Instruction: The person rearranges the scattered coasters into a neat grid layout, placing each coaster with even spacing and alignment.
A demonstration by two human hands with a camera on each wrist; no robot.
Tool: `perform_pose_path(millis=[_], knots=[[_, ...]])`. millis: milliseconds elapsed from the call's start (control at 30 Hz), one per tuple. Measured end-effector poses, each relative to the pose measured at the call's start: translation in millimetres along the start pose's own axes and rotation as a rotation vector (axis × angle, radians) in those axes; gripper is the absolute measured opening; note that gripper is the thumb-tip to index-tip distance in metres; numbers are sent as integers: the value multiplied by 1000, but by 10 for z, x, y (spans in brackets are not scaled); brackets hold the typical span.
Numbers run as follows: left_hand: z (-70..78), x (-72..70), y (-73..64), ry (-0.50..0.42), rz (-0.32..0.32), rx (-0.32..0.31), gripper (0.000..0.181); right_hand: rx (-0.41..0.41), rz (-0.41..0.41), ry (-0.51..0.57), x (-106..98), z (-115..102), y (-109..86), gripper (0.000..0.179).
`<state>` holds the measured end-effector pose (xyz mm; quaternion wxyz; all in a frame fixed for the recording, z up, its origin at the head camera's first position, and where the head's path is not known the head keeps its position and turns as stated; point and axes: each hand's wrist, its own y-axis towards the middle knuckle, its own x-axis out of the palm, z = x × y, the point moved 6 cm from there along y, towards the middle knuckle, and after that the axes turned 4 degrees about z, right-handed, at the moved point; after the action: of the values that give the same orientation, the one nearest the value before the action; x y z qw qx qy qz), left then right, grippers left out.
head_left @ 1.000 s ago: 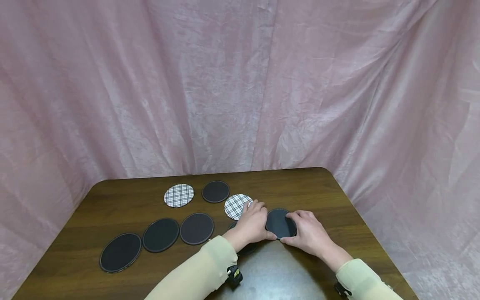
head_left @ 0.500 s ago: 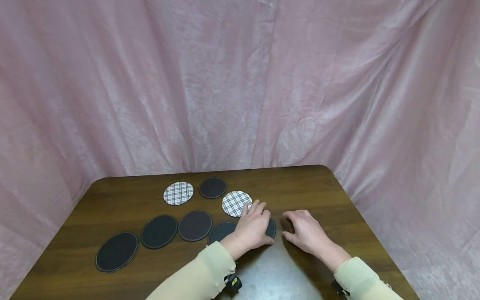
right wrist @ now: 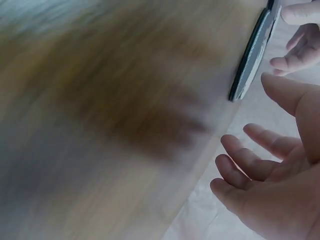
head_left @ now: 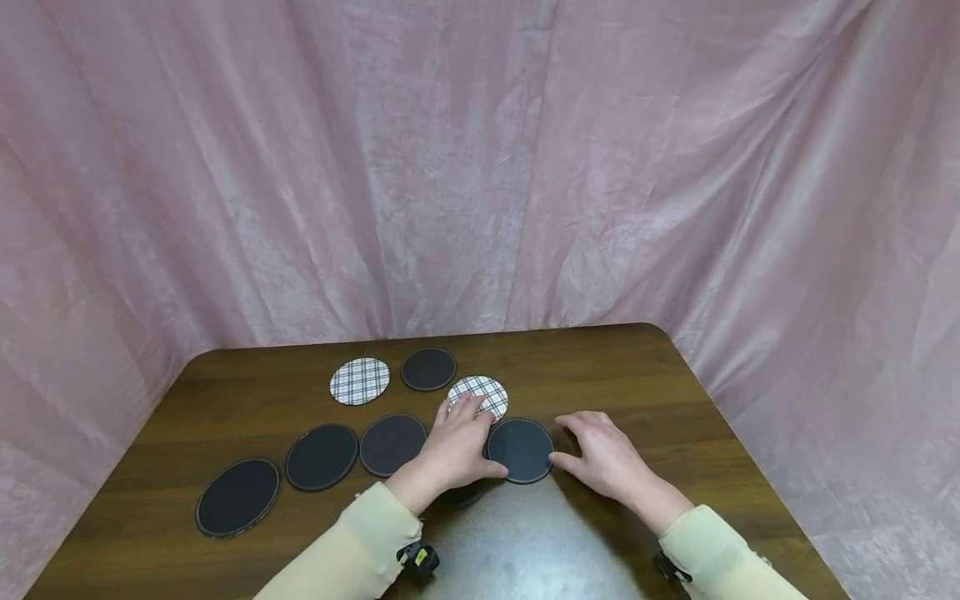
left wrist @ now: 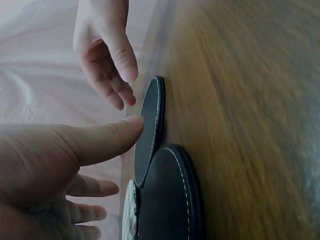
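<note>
A round black coaster with a stitched edge [head_left: 520,451] lies flat on the wooden table between my hands. My right hand [head_left: 603,458] is just to its right, fingers parted and holding nothing. Over the coasters on the other side spreads my left hand [head_left: 453,450], its thumb near the black coaster's left edge. Beneath that hand a second dark coaster [head_left: 462,497] is mostly hidden. The left fingertips overlap a white plaid coaster [head_left: 491,392] behind. In the left wrist view, the left thumb [left wrist: 115,135] stands over the coasters, pinching nothing.
Farther left in the row lie three dark coasters, among them a brownish one [head_left: 392,445] and a black one [head_left: 237,497]. Behind them are another plaid coaster [head_left: 360,382] and a dark one [head_left: 428,369]. A pink curtain [head_left: 450,167] hangs beyond the table's back edge.
The right-hand black coaster has shifted left against its neighbour, and the right hand has let go of it. My left hand has moved left, uncovering that coaster.
</note>
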<state>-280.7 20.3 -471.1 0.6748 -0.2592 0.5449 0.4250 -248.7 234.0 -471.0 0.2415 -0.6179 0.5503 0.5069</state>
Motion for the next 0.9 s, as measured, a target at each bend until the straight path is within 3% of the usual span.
perform_pose_path(millis=[367,600,900], knots=[[-33,22,-70,75,-12,-12,77,-26,-144,51,180,-140,19,67],[-1,83,-43,100,1,-6,72,-37,-132,32,154,-117,-2,68],[171,151,46,91,11,14,66,-16,-104,-1,81,1,-55,67]])
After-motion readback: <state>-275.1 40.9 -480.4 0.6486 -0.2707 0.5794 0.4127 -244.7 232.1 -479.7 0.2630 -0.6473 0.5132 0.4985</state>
